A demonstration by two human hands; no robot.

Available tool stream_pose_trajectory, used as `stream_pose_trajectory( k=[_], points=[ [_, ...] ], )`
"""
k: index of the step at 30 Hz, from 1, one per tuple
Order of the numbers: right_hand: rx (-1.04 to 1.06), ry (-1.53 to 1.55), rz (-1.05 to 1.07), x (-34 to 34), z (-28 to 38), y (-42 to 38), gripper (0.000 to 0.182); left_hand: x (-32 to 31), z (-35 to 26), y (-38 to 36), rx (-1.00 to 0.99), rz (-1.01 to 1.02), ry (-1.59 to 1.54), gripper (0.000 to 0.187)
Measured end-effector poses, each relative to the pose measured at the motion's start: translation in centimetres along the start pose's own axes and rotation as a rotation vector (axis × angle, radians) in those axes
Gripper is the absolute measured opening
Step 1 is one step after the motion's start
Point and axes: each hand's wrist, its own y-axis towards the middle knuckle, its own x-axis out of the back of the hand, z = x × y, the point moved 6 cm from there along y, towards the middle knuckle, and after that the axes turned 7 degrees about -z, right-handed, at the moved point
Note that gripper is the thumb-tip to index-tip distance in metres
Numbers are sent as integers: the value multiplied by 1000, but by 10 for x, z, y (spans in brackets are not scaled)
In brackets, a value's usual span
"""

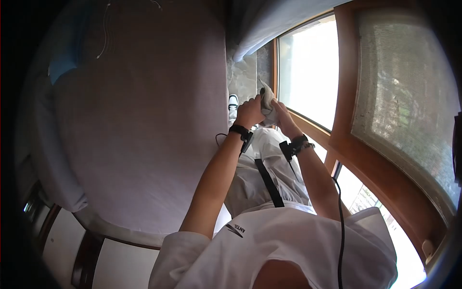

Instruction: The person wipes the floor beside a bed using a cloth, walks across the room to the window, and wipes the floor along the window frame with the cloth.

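Note:
My left hand (251, 112) is closed on a crumpled, pale grey-white cloth (268, 107), just right of the bed's edge. From the other side my right hand (286, 119) grips the same cloth, its fingers along the right edge. A narrow tip of the cloth points up above both hands. Something dark shows at its upper left, by the left fingers, too small to name. Whether anything is wrapped inside the cloth is hidden. Both hands are in front of my lower body, over the pale trousers (269, 144).
A bed with a mauve-grey sheet (139, 125) fills the left side. At right is a window with a brown wooden frame (344, 77) and a mesh screen (404, 82). A curtain (284, 19) hangs at the top. A black cable (340, 231) runs down my right side.

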Motion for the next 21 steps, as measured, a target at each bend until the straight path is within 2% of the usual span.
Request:
stream_pose_trajectory(
  k=[2,5,7,9,12,16,18,21],
  points=[
    [-9,82,-132,-21,-7,46,51,-7,45,41,18,34,-83,52],
    [27,162,-205,-30,-65,74,49,-46,101,27,17,-75,-159,55],
    [44,197,-194,31,-78,109,48,-81,74,52,14,-133,-117,63],
    [72,207,-197,69,-77,138,46,-93,48,77,41,-164,8,61],
    [176,52,-274,50,-70,137,36,-98,71,71,-7,-235,74,56],
    [271,-93,-270,71,-110,145,40,-125,78,45,-33,-216,140,50],
    [253,-52,-172,83,-123,133,42,-146,69,29,-59,-247,183,49],
    [208,-125,-192,100,-140,128,43,-155,62,19,-31,-140,225,53]
  ],
)
